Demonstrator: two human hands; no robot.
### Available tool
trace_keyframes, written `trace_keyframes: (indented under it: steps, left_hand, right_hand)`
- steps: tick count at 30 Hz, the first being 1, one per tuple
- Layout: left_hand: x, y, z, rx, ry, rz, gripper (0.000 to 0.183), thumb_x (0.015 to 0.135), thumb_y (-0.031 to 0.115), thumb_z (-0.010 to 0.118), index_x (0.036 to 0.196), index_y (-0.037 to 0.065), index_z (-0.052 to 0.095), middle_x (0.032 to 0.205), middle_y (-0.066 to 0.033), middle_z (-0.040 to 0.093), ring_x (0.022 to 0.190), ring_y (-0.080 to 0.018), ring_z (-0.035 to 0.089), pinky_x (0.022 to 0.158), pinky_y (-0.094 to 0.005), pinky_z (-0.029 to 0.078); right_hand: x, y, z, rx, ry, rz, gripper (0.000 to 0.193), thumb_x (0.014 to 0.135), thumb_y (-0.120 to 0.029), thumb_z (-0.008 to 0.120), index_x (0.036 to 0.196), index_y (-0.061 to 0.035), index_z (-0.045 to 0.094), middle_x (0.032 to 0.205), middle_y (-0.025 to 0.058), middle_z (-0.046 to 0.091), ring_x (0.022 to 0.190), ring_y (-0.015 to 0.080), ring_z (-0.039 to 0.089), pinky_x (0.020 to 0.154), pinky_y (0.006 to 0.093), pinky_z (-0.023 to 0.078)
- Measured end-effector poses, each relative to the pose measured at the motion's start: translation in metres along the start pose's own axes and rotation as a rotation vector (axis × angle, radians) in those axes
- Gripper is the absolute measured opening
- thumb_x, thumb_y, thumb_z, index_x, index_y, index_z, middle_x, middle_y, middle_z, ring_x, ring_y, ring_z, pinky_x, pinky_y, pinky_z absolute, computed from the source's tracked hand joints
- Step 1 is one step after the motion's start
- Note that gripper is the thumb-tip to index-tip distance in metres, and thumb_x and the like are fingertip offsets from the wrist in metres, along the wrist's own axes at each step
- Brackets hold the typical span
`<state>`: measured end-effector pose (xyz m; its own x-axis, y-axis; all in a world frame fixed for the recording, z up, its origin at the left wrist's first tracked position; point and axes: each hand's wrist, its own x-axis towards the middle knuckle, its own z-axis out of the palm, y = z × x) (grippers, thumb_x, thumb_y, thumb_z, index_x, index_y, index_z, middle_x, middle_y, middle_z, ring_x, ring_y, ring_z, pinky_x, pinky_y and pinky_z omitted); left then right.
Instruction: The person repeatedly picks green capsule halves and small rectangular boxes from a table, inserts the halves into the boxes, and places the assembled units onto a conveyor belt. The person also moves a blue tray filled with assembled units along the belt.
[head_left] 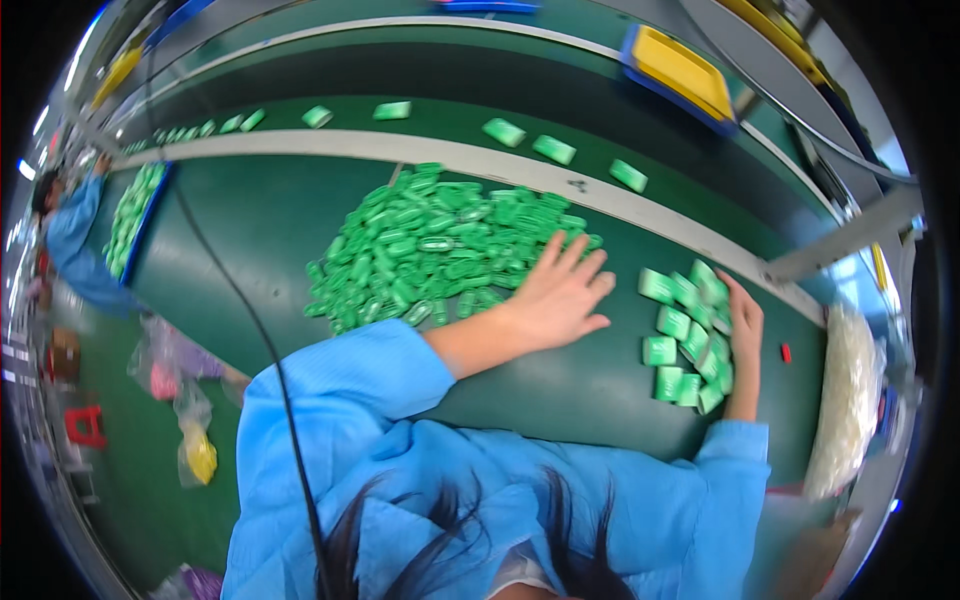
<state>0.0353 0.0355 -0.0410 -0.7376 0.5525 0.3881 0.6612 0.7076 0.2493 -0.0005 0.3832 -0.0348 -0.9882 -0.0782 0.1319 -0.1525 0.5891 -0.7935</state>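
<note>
A broad heap of small green plastic pieces (400, 250), oval and shiny, lies on the dark green table. My left hand (560, 295) reaches across to the heap's right side, fingers spread, fingertips at its edge, gripping nothing that I can see. Farther right sits a loose group of green-and-white rectangular packets (695, 340), several side by side and some overlapping. Along the right side of this group rests my right hand (744, 325), stretched out on its edge with the fingers slightly bent against the outer packets. Its palm side is partly hidden.
A white rail (450, 155) divides the table from a far strip (360, 112) carrying spaced green packets. At right are a small red piece (786, 353) and a translucent plastic bag (845, 400). A yellow tray (683, 75) stands beyond. At far left, a person (75, 235) works beside a blue-rimmed tray (148, 225).
</note>
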Motion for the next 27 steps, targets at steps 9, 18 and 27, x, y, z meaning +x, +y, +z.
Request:
trace_keyframes:
  steps: [9,18,27]
  left_hand:
    - [0.033,-0.012,-0.043,-0.147,0.131,-0.139,0.016,0.073,0.009,0.066,0.089,0.006,0.067,0.084,-0.0116,0.058,0.089,-0.0292,0.054,0.076,-0.0386,0.047]
    - [0.073,-0.037,-0.015,0.045,-0.145,-0.209,0.021,0.068,0.012,0.070,0.087,0.004,0.068,0.085,-0.0129,0.060,0.086,-0.0298,0.056,0.081,-0.0387,0.048]
    - [0.065,-0.027,-0.039,-0.637,0.017,-0.538,0.027,0.082,0.012,0.063,0.109,0.005,0.062,0.090,-0.0071,0.062,0.074,-0.0141,0.063,0.067,-0.0252,0.051]
  right_hand:
    - [0.041,-0.014,0.030,0.354,-0.077,-0.065,0.031,0.090,-0.021,0.055,0.112,-0.0002,0.061,0.108,0.0099,0.063,0.099,0.0165,0.058,0.088,0.0283,0.043]
    - [0.025,-0.120,0.037,-0.183,-0.149,-0.153,0.019,0.079,-0.011,0.064,0.096,-0.0023,0.065,0.091,0.0046,0.066,0.083,0.0135,0.060,0.070,0.0247,0.046]
    - [0.020,-0.139,0.111,-0.567,-0.382,-0.518,0.039,0.062,0.002,0.062,0.101,-0.0029,0.058,0.091,0.0104,0.058,0.089,0.0297,0.054,0.077,0.0377,0.047]
